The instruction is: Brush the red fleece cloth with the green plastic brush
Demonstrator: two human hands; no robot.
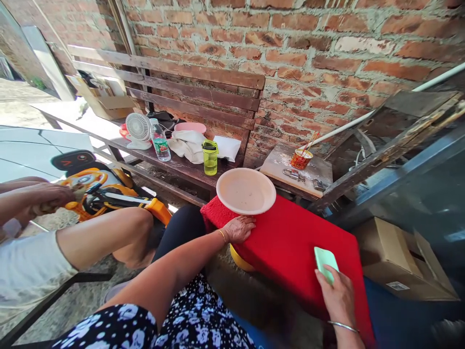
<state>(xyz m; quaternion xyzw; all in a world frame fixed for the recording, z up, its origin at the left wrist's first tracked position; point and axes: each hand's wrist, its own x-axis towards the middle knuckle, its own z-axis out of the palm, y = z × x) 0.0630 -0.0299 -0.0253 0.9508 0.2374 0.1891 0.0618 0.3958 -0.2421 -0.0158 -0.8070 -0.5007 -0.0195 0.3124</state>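
Note:
My left hand (240, 229) lies flat on a red cloth (290, 242) that covers a low table. Its fingers are stretched out just below a pale pink basin (246, 190), which sits at the far left end of the cloth. Whether the fingertips touch the basin's rim I cannot tell. Over the right part of the cloth, my right hand (337, 291) is closed around a mint-green flat rectangular block (326, 263) with rounded corners. Most of the block's upper face shows, and the fingers hide its lower end.
A wooden bench (196, 172) holds a white fan (138, 128), a water bottle (160, 143) and a green bottle (209, 159). On a small board (272, 162) stand a cup with sticks (301, 158) and padlocks. A cardboard box (395, 257) is at right; another person's knee (134, 223) is at left.

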